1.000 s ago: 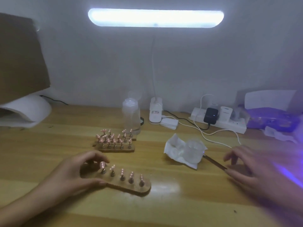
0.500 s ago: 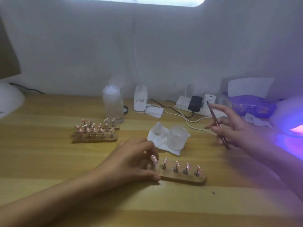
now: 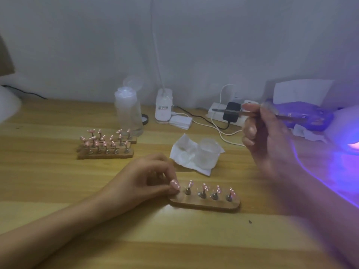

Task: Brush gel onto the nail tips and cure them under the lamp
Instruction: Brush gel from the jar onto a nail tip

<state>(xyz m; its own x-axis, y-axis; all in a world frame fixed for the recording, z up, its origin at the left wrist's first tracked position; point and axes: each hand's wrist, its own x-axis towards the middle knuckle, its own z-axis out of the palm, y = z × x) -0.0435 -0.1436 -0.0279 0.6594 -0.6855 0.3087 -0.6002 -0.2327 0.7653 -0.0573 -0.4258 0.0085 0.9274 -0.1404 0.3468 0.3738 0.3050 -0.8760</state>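
Note:
A wooden holder strip (image 3: pixel 204 204) lies on the table in front of me with several pink nail tips (image 3: pixel 204 188) standing on metal stems. My left hand (image 3: pixel 143 179) grips the strip's left end, fingers curled over it. My right hand (image 3: pixel 270 138) is raised above and right of the strip and pinches a thin gel brush (image 3: pixel 227 110), its tip pointing left. A small clear gel jar (image 3: pixel 207 153) sits on a white tissue (image 3: pixel 184 150) behind the strip. The curing lamp (image 3: pixel 347 133) glows violet at the right edge.
Several more holder strips with nail tips (image 3: pixel 105 144) stand at mid-left. Behind them are a clear pump bottle (image 3: pixel 128 113), a white desk-lamp base (image 3: pixel 164 105), a power strip with a black plug (image 3: pixel 230 111) and cables, and a purple pack (image 3: pixel 303 117).
My right hand has picked the brush up off the table and lifted it, turning its tip to the left. My left hand slid the holder strip to the right. The view dipped downward.

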